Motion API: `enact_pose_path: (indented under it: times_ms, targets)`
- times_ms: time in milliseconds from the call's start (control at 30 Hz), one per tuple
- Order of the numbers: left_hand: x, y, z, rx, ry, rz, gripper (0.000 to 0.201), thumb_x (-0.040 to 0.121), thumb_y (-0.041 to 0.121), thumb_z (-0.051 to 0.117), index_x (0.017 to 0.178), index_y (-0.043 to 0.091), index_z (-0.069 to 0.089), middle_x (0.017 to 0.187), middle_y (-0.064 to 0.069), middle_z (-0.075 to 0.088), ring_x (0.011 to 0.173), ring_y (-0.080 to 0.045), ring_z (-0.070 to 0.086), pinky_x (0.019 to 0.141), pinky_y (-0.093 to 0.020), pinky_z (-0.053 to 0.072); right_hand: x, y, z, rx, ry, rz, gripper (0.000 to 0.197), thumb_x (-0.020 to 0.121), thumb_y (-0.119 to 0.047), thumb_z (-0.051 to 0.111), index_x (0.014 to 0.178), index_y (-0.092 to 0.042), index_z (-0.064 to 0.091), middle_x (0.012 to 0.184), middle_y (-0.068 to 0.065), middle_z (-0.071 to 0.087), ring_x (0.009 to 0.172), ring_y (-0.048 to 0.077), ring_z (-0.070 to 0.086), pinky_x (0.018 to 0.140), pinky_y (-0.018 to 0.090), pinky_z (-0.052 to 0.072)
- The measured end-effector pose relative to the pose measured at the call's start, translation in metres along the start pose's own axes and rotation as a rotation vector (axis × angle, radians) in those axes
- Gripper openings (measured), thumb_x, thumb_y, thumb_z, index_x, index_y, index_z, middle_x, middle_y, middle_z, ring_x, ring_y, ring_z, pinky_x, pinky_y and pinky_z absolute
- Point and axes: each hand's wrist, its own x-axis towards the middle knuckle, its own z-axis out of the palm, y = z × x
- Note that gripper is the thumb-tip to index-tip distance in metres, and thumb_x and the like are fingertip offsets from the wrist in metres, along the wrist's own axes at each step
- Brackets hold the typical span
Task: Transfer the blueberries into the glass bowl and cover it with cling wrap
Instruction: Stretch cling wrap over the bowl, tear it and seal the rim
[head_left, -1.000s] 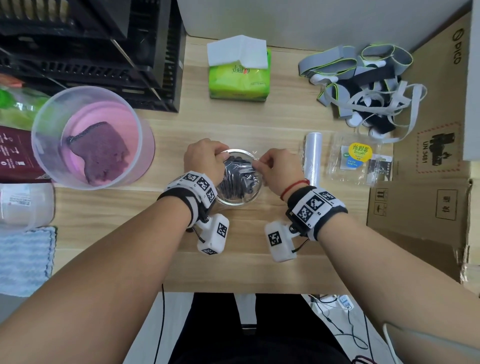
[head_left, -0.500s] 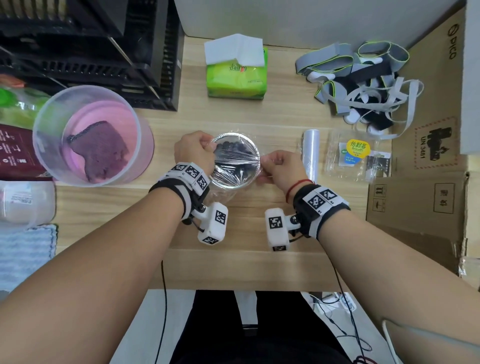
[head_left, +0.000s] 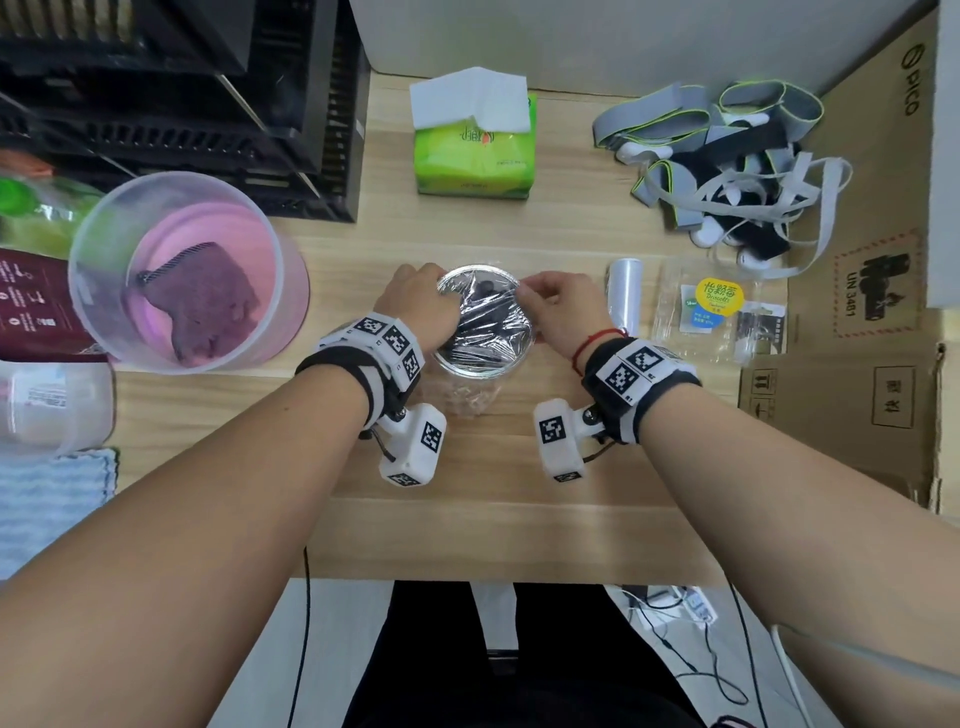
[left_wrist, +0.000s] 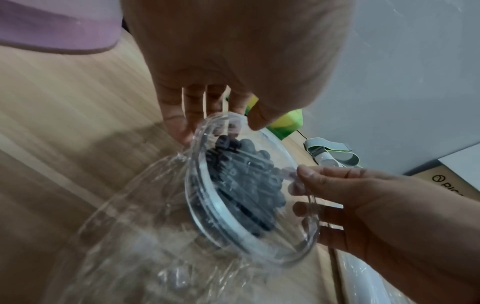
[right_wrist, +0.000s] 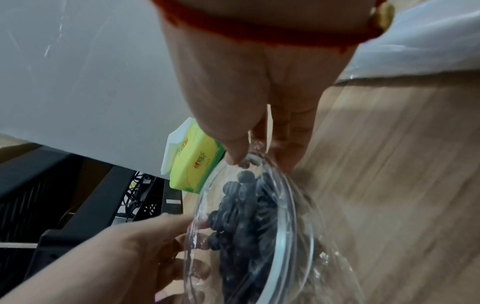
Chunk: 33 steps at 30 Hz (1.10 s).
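Observation:
The glass bowl (head_left: 525, 347) of blueberries (head_left: 488, 287) is lifted off the wooden table and tilted, its mouth facing me. Cling wrap (head_left: 483, 332) is stretched over its mouth, and a loose tail of it hangs below. My left hand (head_left: 423, 306) grips the bowl's left rim, thumb on top and fingers underneath. On the right rim, my right hand (head_left: 550, 309) pinches bowl and film. The left wrist view shows the blueberries (left_wrist: 249, 181) behind the film and the slack wrap (left_wrist: 142, 246). In the right wrist view the thumb presses on the bowl's rim (right_wrist: 288, 216).
The cling wrap roll (head_left: 623, 291) and an empty clear blueberry box (head_left: 717, 312) lie just to the right. A large plastic tub (head_left: 182, 270) with a purple cloth stands left. A tissue pack (head_left: 472, 150) and a tangle of straps (head_left: 727, 161) sit at the back.
The bowl has risen off the table, moved a little away from me and tipped its mouth towards me. The wrap is now drawn tighter over it.

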Motion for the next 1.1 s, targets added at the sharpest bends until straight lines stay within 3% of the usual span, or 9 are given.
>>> enact_pose_path:
  times_ms: [133, 233, 300, 500, 567, 733, 800, 933, 1100]
  targets:
    - [0.008, 0.001, 0.000, 0.043, 0.013, -0.008, 0.050, 0.103, 0.040, 0.028, 0.100, 0.002, 0.060, 0.122, -0.019, 0.054, 0.099, -0.029, 0.051, 0.086, -0.033, 0.035, 0.004, 0.004, -0.001, -0.099, 0.016, -0.046, 0.021, 0.091, -0.033, 0.069, 0.101, -0.017, 0.077, 0.088, -0.003, 0.075, 0.079, 0.012, 0.066, 0.082, 0.033, 0.058]
    - [0.010, 0.004, 0.001, -0.023, 0.051, 0.098, 0.033, 0.104, 0.027, 0.037, 0.118, 0.009, 0.060, 0.127, -0.011, 0.054, 0.109, -0.026, 0.053, 0.089, -0.030, 0.034, 0.007, 0.000, -0.003, -0.179, 0.034, -0.120, 0.020, 0.092, -0.034, 0.067, 0.101, -0.019, 0.078, 0.091, -0.004, 0.075, 0.080, 0.008, 0.061, 0.075, 0.023, 0.047]
    - [0.011, 0.004, 0.001, -0.032, 0.037, 0.160, 0.032, 0.103, 0.020, 0.042, 0.129, 0.017, 0.061, 0.129, -0.008, 0.058, 0.117, -0.027, 0.053, 0.091, -0.029, 0.035, 0.011, -0.002, -0.003, -0.164, 0.026, -0.135, 0.022, 0.094, -0.034, 0.064, 0.102, -0.019, 0.077, 0.093, -0.003, 0.075, 0.082, 0.010, 0.062, 0.077, 0.024, 0.048]
    - [0.012, 0.003, 0.000, -0.022, 0.112, 0.062, 0.024, 0.101, 0.014, 0.049, 0.113, 0.016, 0.071, 0.111, -0.009, 0.071, 0.090, -0.023, 0.059, 0.078, -0.029, 0.043, 0.003, 0.011, -0.012, 0.081, -0.138, 0.050, 0.045, 0.105, -0.037, 0.039, 0.106, -0.002, 0.068, 0.093, 0.013, 0.069, 0.081, 0.023, 0.063, 0.086, 0.042, 0.057]
    - [0.009, 0.002, 0.002, 0.008, 0.172, 0.026, 0.023, 0.100, 0.012, 0.049, 0.110, 0.013, 0.069, 0.112, -0.010, 0.069, 0.095, -0.027, 0.061, 0.081, -0.035, 0.050, -0.002, 0.018, -0.012, 0.214, -0.208, 0.122, 0.042, 0.105, -0.036, 0.042, 0.106, 0.000, 0.064, 0.087, 0.013, 0.064, 0.076, 0.023, 0.062, 0.084, 0.047, 0.060]
    - [0.009, -0.004, 0.003, -0.035, 0.154, 0.028, 0.031, 0.099, 0.018, 0.046, 0.124, 0.014, 0.063, 0.125, -0.010, 0.062, 0.113, -0.029, 0.058, 0.097, -0.039, 0.048, -0.002, 0.017, -0.013, 0.238, -0.172, 0.100, 0.034, 0.101, -0.028, 0.052, 0.111, 0.003, 0.059, 0.067, 0.001, 0.053, 0.053, 0.010, 0.052, 0.052, 0.020, 0.051]
    - [0.011, -0.006, 0.002, -0.060, 0.094, 0.041, 0.035, 0.101, 0.027, 0.042, 0.128, 0.019, 0.061, 0.128, -0.009, 0.062, 0.117, -0.029, 0.057, 0.098, -0.037, 0.046, -0.001, 0.017, -0.013, 0.274, -0.182, 0.118, 0.032, 0.101, -0.027, 0.053, 0.107, 0.004, 0.060, 0.063, 0.001, 0.051, 0.049, 0.008, 0.049, 0.051, 0.019, 0.049]
    - [0.011, -0.009, 0.001, -0.124, 0.088, 0.090, 0.031, 0.102, 0.020, 0.042, 0.117, 0.019, 0.069, 0.114, -0.009, 0.070, 0.103, -0.027, 0.059, 0.081, -0.027, 0.038, 0.000, 0.020, -0.010, 0.321, -0.148, 0.129, 0.024, 0.099, -0.028, 0.057, 0.083, -0.011, 0.058, 0.062, -0.001, 0.053, 0.047, 0.005, 0.049, 0.049, 0.018, 0.049]
    - [0.010, -0.008, 0.003, -0.135, 0.122, 0.075, 0.031, 0.102, 0.017, 0.042, 0.116, 0.019, 0.069, 0.112, -0.009, 0.070, 0.102, -0.029, 0.059, 0.077, -0.026, 0.036, 0.003, 0.025, -0.011, 0.434, -0.012, 0.177, 0.026, 0.102, -0.023, 0.053, 0.080, -0.010, 0.058, 0.070, 0.005, 0.060, 0.058, 0.011, 0.058, 0.052, 0.019, 0.052]
